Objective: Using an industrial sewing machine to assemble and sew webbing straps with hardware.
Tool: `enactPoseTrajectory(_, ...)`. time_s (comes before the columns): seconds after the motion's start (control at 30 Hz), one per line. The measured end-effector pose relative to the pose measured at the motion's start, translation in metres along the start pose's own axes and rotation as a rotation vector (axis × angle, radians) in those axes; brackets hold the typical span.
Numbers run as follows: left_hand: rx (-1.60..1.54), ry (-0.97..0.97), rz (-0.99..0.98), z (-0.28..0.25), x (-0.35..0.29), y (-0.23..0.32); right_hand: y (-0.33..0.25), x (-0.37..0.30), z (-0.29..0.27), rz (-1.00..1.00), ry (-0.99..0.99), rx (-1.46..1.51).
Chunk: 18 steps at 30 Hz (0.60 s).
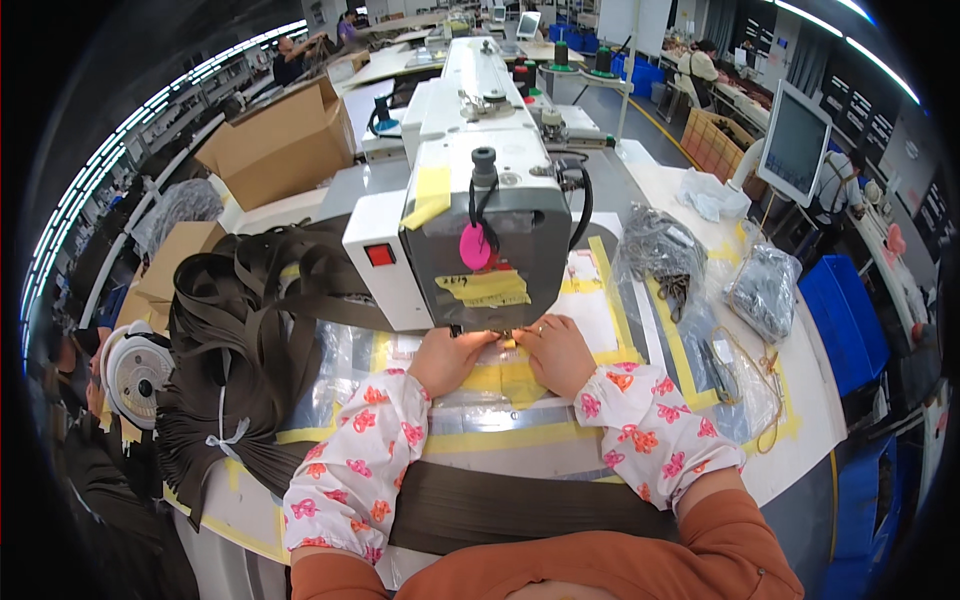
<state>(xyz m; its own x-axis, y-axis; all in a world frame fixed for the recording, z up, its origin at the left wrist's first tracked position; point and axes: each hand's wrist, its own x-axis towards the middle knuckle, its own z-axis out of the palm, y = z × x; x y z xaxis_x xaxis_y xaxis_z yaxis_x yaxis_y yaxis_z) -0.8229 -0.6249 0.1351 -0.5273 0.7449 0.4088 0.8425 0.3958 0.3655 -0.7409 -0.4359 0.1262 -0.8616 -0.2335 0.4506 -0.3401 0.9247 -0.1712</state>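
A white industrial sewing machine (485, 205) stands in front of me, its grey end plate facing me. Under its head, in the lit needle area, my left hand (445, 358) and my right hand (557, 352) meet from both sides. Thumbs and fingertips press down close together there. Both hands look closed on a small piece, too hidden to name. Heaped on the left is a pile of dark brown webbing straps (265, 300), one bundle tied with a white cord (228, 435). More flat dark webbing (520, 507) lies across the table edge before my body.
Yellow tape and clear plastic cover the table (800, 420). At right lie plastic bags of dark parts (765, 290), small scissors (722, 370) and a cord loop. Cardboard boxes (285, 145) and a small fan (138, 378) are left; a screen (796, 142) and blue bins (845, 325) right.
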Motion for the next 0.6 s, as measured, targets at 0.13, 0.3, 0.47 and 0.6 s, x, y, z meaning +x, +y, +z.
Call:
enactPoseTrajectory(0.13,0.203,-0.125,0.085,-0.004,-0.010,0.012,-0.008,-0.006,0.001,-0.035,0.018,0.023)
enactPoseTrajectory(0.3,0.202,-0.087,0.315,-0.008,-0.009,0.015,-0.009,-0.011,0.002,-0.067,0.039,0.052)
enactPoseTrajectory(0.47,0.318,-0.148,0.362,-0.009,-0.006,0.011,-0.007,-0.011,0.002,-0.070,0.062,0.084)
enactPoseTrajectory(0.6,0.329,-0.126,0.349,-0.008,-0.007,0.011,-0.009,-0.010,0.000,-0.063,0.068,0.079)
